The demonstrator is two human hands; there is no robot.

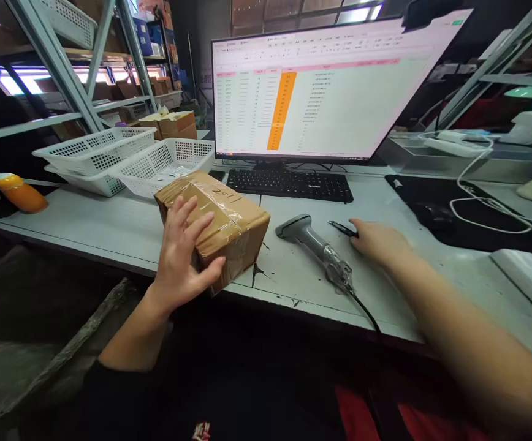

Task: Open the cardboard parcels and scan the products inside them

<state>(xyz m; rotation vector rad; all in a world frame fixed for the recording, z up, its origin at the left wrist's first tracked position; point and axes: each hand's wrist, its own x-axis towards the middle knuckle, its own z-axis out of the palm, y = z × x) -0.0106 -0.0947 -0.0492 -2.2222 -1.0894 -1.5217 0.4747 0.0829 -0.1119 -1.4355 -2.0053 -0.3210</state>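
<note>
A brown cardboard box (233,211), sealed with clear tape and marked 2077 or similar on top, sits at the table's front edge. My left hand (181,257) rests against its left side and top, fingers spread and thumb towards the near face. On the right, my right hand (376,242) pinches the end of a slim black tool (342,228), like a pen or cutter, low over the tabletop. Between box and right hand lies a grey barcode scanner (314,245), its handle base wrapped in clear plastic.
Behind stand a monitor (339,104) showing a spreadsheet and a black keyboard (288,184). White plastic baskets (174,160) and an orange bottle (20,193) are at left. To the right, a white cable (491,202) crosses a black mat (413,196) with a mouse (436,214).
</note>
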